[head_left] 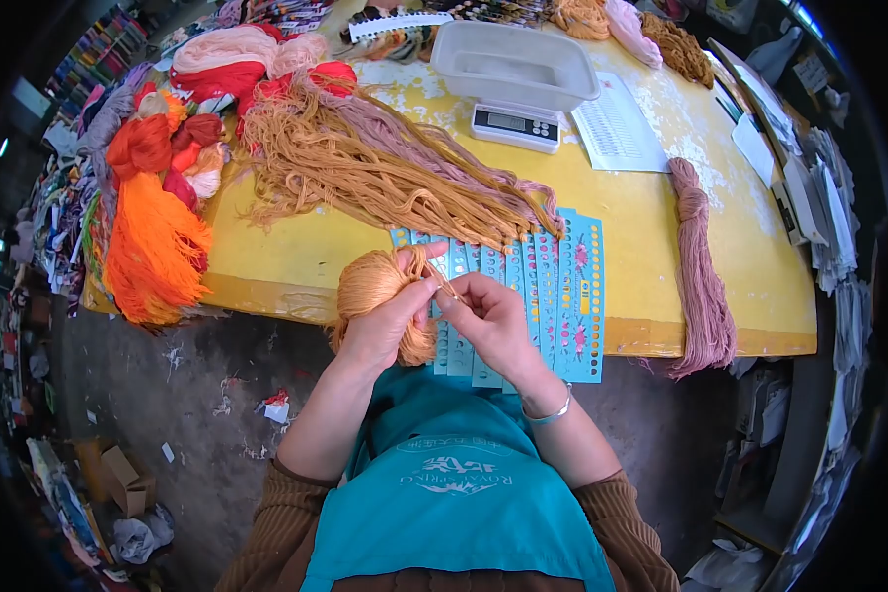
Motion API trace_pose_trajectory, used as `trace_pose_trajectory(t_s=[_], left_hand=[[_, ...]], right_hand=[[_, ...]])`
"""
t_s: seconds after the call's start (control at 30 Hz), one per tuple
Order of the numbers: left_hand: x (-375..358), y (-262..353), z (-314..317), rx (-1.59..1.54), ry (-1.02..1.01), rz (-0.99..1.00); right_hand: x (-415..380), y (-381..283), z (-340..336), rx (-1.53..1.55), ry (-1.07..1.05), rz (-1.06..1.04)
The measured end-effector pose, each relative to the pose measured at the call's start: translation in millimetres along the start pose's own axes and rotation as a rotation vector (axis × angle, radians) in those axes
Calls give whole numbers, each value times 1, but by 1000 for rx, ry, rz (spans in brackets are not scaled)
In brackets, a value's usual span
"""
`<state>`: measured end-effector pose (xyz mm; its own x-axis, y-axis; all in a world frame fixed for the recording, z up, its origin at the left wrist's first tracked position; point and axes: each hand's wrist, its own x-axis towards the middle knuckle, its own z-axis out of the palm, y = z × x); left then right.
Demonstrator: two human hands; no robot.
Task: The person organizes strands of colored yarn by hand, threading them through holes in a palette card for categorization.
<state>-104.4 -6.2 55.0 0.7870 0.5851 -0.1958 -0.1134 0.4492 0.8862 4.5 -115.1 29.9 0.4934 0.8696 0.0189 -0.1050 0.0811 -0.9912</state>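
My left hand (pixel 387 322) is closed around a bundled skein of golden-tan thread (pixel 367 281), which bulges out on both sides of the palm. Close beside it, my right hand (pixel 487 318) pinches a loop of thread (pixel 446 286) pulled from the top of that skein. Both hands meet just over the table's front edge. Under them fan several turquoise thread cards (pixel 582 296) with rows of punched holes and pink flower prints. Just beyond the cards lies a long spread of golden-brown thread strands (pixel 365 178), with mauve strands along its far side.
On the yellow table (pixel 641 252) stand a digital scale (pixel 515 126) and a clear plastic tub (pixel 513 64), near a printed sheet (pixel 619 123). A mauve skein (pixel 699 266) hangs over the front edge at right. Orange skeins (pixel 153 237) pile up at left.
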Motion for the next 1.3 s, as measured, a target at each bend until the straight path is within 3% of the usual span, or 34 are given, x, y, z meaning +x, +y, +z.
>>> trace_pose_trajectory(t_s=[0.07,0.13,0.23,0.27,0.37,0.47,0.6,0.83,0.93,1.03,1.13,1.2,1.3], left_hand=[[1,-2,-5,-4,-20,-35],[2,0,-10,-7,-40,-68],[1,3,-12,-184,-125,-199],[1,5,-7,-220,-99,-183],[2,4,-3,-292,-46,-152],[6,-3,-8,-351,-211,-85],[3,-1,-4,-219,-168,-67],[1,3,-3,-277,-128,-96],[1,2,-3,-260,-146,-99],[3,-2,-2,-269,-150,-81],[1,2,0,-256,-121,-90],[0,4,0,-247,-87,-87],[4,-2,-11,-215,-91,-74]], right_hand=[[2,-1,-10,-127,-66,-64],[4,-12,-20,608,-182,307],[11,-8,-27,1222,-96,417],[13,-2,-28,1260,-115,406],[9,-2,-19,990,-63,315],[7,-14,-5,671,13,309],[6,-9,5,385,91,213],[4,-11,5,494,121,220],[3,-16,9,397,142,246],[3,-5,12,204,133,93],[3,-1,11,301,190,75],[1,-7,6,478,156,203],[1,-9,5,564,120,229]])
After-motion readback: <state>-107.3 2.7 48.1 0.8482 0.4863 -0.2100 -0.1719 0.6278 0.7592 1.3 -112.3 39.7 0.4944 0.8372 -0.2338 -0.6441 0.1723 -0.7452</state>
